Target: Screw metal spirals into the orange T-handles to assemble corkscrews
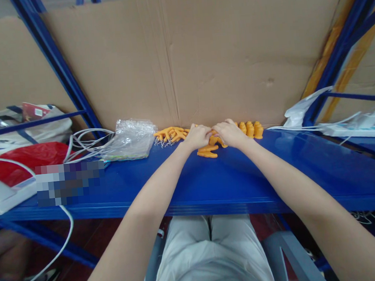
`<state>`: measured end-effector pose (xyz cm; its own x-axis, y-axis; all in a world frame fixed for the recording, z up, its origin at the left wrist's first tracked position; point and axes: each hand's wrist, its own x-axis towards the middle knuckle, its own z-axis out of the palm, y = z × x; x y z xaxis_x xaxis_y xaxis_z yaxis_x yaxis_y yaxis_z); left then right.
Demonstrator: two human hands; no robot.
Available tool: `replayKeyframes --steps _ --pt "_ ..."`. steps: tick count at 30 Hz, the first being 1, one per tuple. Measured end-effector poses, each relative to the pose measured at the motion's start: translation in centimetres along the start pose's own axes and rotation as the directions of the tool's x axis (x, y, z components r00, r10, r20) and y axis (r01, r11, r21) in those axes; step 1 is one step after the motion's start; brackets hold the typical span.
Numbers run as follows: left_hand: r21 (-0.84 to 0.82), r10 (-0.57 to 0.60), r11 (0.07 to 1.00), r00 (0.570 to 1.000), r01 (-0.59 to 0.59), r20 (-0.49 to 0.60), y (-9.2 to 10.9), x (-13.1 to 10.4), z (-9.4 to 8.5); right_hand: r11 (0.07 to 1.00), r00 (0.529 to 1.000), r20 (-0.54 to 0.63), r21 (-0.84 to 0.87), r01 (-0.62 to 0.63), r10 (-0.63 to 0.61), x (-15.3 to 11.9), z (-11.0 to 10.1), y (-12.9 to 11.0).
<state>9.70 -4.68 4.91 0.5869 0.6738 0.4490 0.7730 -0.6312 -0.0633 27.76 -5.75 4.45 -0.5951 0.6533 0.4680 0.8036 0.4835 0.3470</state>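
Observation:
My left hand (199, 136) and my right hand (228, 133) are close together over the back of the blue table, fingers curled in. Between their fingertips shows a small orange plastic piece (212, 133), partly hidden; both hands appear closed on it. Just below them lie loose orange branched pieces (207, 152). Left of my left hand is a pile of orange branching pieces (171, 134) with small metal chains (164, 142). To the right of my right hand several stubby orange pieces (250, 129) stand upright in a row.
A clear plastic bag pack (131, 139) lies on the blue table (231, 185), left of the pile. Further left are white cables (85, 140), a red bag (28, 161) and a white power strip (10, 195). Cardboard (232, 53) walls the back between blue posts (55, 60).

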Motion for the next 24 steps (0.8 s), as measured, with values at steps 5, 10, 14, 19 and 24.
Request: replayKeyframes --steps 5,10,14,19,24 --pt "-0.137 -0.08 0.987 0.995 0.089 0.067 -0.7 0.5 -0.3 0.999 1.0 0.002 -0.037 0.027 -0.027 0.1 -0.1 -0.3" --pt "-0.337 -0.051 0.938 0.992 0.088 0.118 -2.1 1.0 -0.3 0.997 0.998 0.008 -0.043 0.056 -0.056 0.3 0.0 -0.8" --pt "-0.301 -0.026 0.95 0.984 0.078 0.175 -2.3 0.7 -0.1 1.0 0.997 0.075 -0.004 0.022 -0.022 0.3 -0.1 -1.4" --pt "0.028 0.103 0.994 0.992 -0.105 0.071 -0.3 0.1 0.4 0.99 0.975 0.211 0.102 -0.097 0.073 -0.3 -1.0 -0.8" --pt "0.109 0.278 0.957 0.959 -0.27 -0.063 1.6 0.2 0.2 0.963 0.95 0.238 0.126 -0.238 0.203 -0.7 -2.2 -0.1"
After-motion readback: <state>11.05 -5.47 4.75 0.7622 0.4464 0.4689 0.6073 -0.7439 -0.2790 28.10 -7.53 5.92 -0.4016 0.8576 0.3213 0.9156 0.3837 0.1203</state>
